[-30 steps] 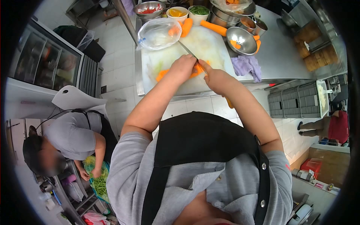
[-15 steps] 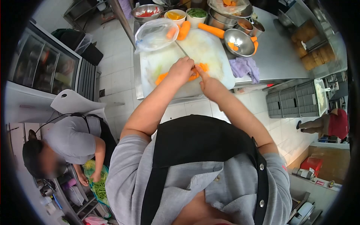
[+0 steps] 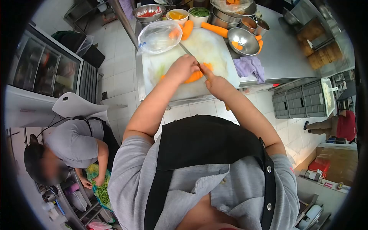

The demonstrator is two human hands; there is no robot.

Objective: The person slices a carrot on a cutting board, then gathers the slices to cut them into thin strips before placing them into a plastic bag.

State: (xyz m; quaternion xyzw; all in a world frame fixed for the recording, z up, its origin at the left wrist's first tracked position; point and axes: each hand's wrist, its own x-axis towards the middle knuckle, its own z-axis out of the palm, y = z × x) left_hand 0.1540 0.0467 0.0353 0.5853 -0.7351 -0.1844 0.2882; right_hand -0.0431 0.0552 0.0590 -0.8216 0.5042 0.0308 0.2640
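A knife [image 3: 186,50] stands over the white cutting board [image 3: 222,57], its blade pointing away to the upper left. My right hand [image 3: 217,85] is closed round its handle end, the index finger laid along the blade. My left hand [image 3: 183,68] is curled down beside the blade, its fingers pressed on a piece of carrot [image 3: 194,78]; its fingertips are partly hidden. Cut carrot pieces [image 3: 208,65] lie on the far side of the blade. A clear plastic bag [image 3: 159,37] and a peeled carrot [image 3: 187,30] are at the board's back edge.
Right of the board are a metal bowl [image 3: 249,43] with carrot slices, another carrot [image 3: 214,29] and a purple cloth [image 3: 249,69]. Tubs of orange slices [image 3: 177,16] and green leaves [image 3: 199,14] stand behind. A co-worker [image 3: 76,142] handles green vegetables at the lower left.
My left hand has shifted slightly to the left and down. The knife is more tilted, showing more of its blade between my hands.
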